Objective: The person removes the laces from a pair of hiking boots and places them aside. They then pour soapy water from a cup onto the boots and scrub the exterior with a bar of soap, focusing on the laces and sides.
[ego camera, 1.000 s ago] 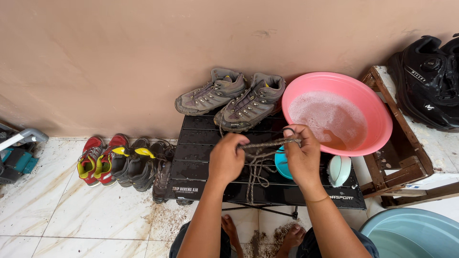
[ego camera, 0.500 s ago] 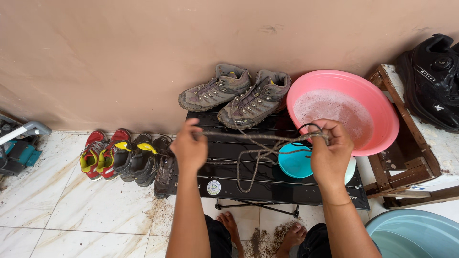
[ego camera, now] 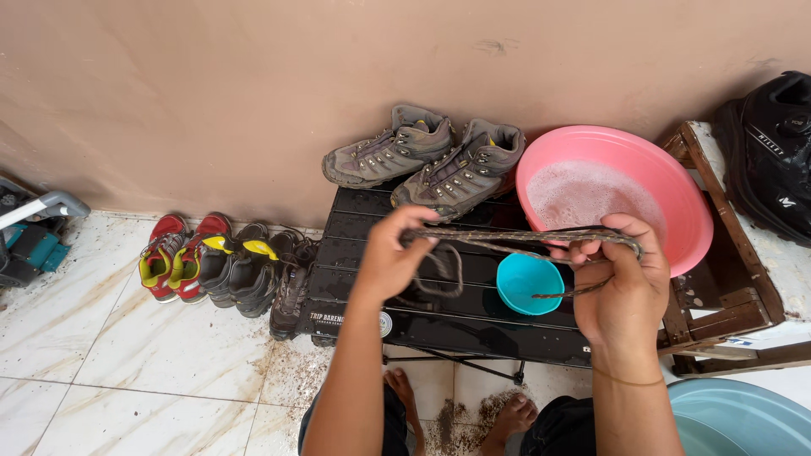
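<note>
- Nearest the camera, the person's bare feet (ego camera: 507, 418) rest on a dirt-speckled tiled floor (ego camera: 152, 355), with the rim of a pale blue tub (ego camera: 743, 414) at the near right corner
- The left hand (ego camera: 390, 263) is closed, pinching one end of a muddy brown bootlace (ego camera: 515, 238) between thumb and fingers; slack loops of it hang down from this hand
- The right hand (ego camera: 623, 283) is also closed around the lace, gripping its other end in a bunch so that the doubled cord is stretched level between the two hands, above the black slatted table (ego camera: 355, 283)
- The lace looks light, limp and probably wet and gritty, so it may slip; a firm pinch near the ends or at the bunched loops seems the best hold, since it has no stiffness of its own
- Below the stretched lace, a small turquoise bowl (ego camera: 528, 283) sits on the table
- Farther right, a pink basin (ego camera: 676, 194) of soapy water rests partly on a wooden crate (ego camera: 726, 287)
- At the far edge of the table, against the wall, stands a pair of grey hiking boots (ego camera: 422, 156)
- On the floor to the left lies a row of sandals and shoes (ego camera: 224, 266), red and yellow among them
</note>
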